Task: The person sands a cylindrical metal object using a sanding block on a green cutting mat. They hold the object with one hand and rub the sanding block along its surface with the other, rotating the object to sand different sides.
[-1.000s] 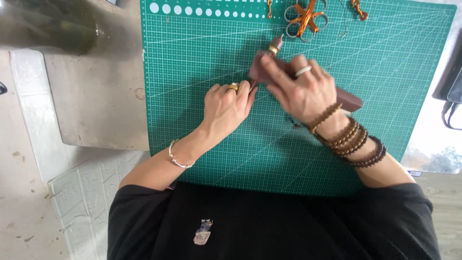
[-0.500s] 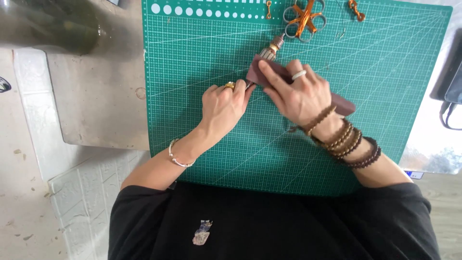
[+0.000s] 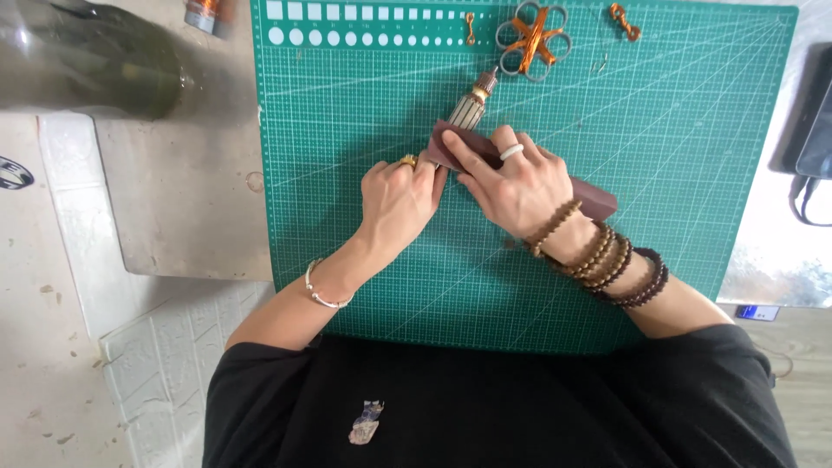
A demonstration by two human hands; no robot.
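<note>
A long dark brown strip, like leather, lies slanted across the green cutting mat. My right hand, with a white ring and several bead bracelets, presses down on the strip's upper left part. My left hand, with a gold ring and a thin silver bangle, touches the strip's left end with its fingertips. A small tool with a pale ribbed handle and a copper tip sticks out just beyond that end. What lies under my hands is hidden.
A flower-shaped copper wire piece and two small copper hooks lie at the mat's top edge. A dark glass bottle lies at the far left. A grey slab borders the mat's left side, and a dark device sits right.
Both hands have shifted slightly left and up along the strip, staying on its left end. The rest of the mat looks the same.
</note>
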